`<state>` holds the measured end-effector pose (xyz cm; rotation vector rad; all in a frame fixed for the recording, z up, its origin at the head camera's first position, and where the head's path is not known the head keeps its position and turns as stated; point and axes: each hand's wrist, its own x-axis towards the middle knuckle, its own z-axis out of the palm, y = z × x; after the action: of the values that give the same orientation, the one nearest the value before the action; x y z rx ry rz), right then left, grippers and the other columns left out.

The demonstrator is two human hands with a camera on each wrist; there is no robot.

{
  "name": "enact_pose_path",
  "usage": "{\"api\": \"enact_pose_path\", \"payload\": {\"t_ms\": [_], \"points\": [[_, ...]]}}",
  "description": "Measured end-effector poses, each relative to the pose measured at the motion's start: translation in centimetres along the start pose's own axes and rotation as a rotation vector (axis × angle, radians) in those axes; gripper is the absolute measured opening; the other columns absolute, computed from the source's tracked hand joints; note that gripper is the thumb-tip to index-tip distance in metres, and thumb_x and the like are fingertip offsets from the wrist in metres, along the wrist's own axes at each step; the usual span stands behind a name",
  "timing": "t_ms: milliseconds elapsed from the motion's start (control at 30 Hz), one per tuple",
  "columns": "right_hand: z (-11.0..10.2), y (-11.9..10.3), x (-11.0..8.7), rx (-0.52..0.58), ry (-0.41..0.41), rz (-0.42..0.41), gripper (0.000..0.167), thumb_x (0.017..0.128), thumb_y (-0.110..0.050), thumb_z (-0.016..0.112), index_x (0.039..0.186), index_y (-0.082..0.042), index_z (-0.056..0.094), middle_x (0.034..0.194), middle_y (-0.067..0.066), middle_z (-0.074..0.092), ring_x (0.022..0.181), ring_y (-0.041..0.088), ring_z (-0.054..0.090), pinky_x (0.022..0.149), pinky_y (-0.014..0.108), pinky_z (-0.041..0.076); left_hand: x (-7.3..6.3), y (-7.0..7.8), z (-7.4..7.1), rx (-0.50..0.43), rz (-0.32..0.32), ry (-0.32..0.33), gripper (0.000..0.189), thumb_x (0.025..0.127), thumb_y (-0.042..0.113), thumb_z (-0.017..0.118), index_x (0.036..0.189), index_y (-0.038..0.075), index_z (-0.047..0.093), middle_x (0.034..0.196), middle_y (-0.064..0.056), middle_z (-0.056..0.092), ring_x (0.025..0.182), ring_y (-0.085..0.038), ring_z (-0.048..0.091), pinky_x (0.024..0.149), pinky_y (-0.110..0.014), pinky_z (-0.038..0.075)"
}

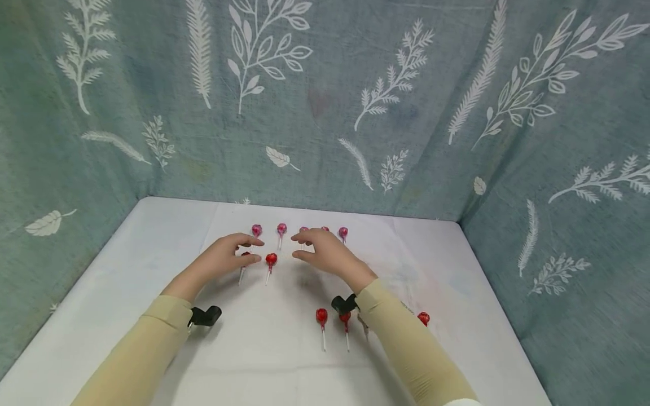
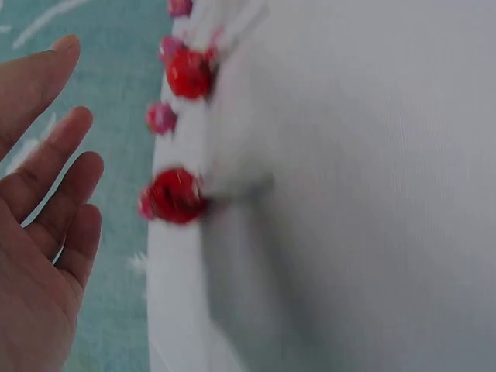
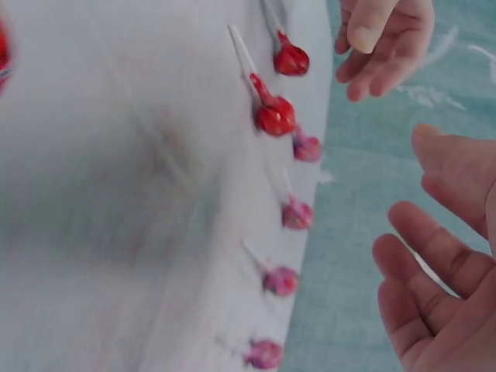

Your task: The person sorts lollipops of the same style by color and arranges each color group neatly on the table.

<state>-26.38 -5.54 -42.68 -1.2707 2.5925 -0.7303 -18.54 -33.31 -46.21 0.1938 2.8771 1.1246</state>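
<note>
My left hand (image 1: pixel 220 259) hovers over the back left of the table, fingers apart and holding nothing. Beside its thumb is a red lollipop (image 1: pixel 271 259) with its white stick toward me, and a second red lollipop (image 1: pixel 242 275) lies partly hidden under the hand. Across from it, my right hand (image 1: pixel 327 254) is also raised, thumb and fingers spread around bare air. Behind both hands runs a row of several pink lollipops (image 1: pixel 281 228), some partly covered by the right hand. In the right wrist view, the right hand (image 3: pixel 442 287) faces the left hand (image 3: pixel 391 43).
Closer to me lie more red lollipops (image 1: pixel 321 316), some partly covered by the right forearm; another red lollipop (image 1: pixel 424 318) shows right of the sleeve. A white cloth covers the table (image 1: pixel 254 344). Green leaf-patterned curtain (image 1: pixel 320 163) encloses the back and sides.
</note>
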Motion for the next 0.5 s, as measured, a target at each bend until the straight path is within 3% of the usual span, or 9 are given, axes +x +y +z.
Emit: {"api": "enact_pose_path", "payload": {"t_ms": [200,333,500], "points": [[-1.4,1.1,-3.6,0.03,0.026,0.02,0.04,0.094,-0.036,0.069,0.13,-0.02,0.065,0.123,-0.007,0.064,0.11,0.011,0.057,0.093,0.03,0.048,0.0,3.5,1.6,-0.045,0.054,0.0,0.04,0.088,0.041,0.075,0.125,0.027,0.067,0.128,0.003,0.061,0.122,-0.027,0.053,0.1,-0.051,0.042],[-1.8,1.8,-6.0,0.065,0.038,0.057,0.04,0.094,-0.038,0.069,0.129,-0.021,0.066,0.122,-0.006,0.064,0.11,0.013,0.058,0.094,0.033,0.048,-0.1,5.3,3.0,-0.073,0.062,-0.022,0.045,0.087,0.047,0.074,0.127,0.027,0.065,0.129,0.005,0.06,0.121,-0.027,0.053,0.099,-0.052,0.043],[-1.9,3.0,-8.7,0.095,0.068,0.079,0.038,0.093,-0.037,0.07,0.128,-0.021,0.067,0.121,-0.003,0.065,0.111,0.017,0.059,0.093,0.037,0.049,-0.4,7.0,4.8,-0.174,0.07,-0.043,0.048,0.087,0.049,0.074,0.127,0.025,0.066,0.13,0.0,0.062,0.119,-0.027,0.054,0.097,-0.051,0.044]]}}
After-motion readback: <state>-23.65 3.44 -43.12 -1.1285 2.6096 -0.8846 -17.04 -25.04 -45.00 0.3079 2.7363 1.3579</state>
